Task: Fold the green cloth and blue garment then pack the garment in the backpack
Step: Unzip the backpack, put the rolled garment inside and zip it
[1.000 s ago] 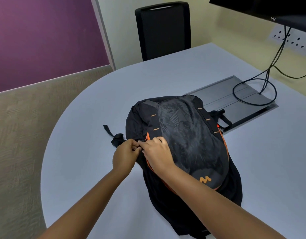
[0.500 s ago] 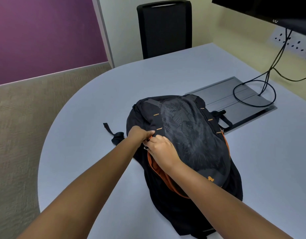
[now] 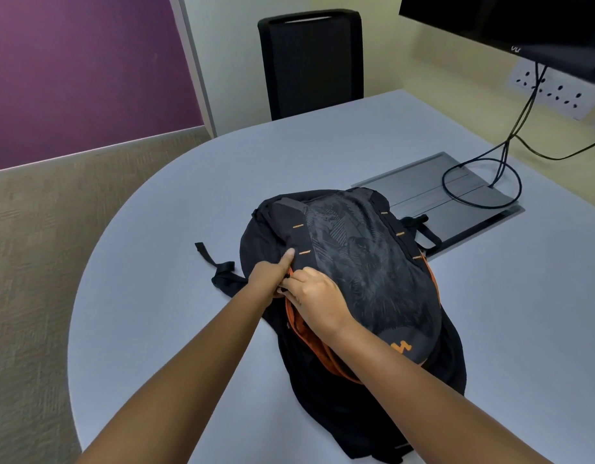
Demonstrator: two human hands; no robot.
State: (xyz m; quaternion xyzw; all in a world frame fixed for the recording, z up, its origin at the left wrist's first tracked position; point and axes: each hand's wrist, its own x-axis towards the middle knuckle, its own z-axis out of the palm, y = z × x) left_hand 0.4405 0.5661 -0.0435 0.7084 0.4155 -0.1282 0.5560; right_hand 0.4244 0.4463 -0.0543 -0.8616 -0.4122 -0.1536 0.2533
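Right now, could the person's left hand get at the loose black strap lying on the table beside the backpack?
Probably yes. The loose black strap lies bare on the pale grey table, just beside the left hand, with nothing between them. That hand is busy pressing on the black and orange backpack, so it would have to let go.

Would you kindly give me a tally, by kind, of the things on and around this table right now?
Backpack: 1
Chair: 1
Monitor: 1
Grey cable hatch in the table: 1
Wall socket strip: 1
Hands on the backpack's zip: 2, left hand and right hand
Total: 7
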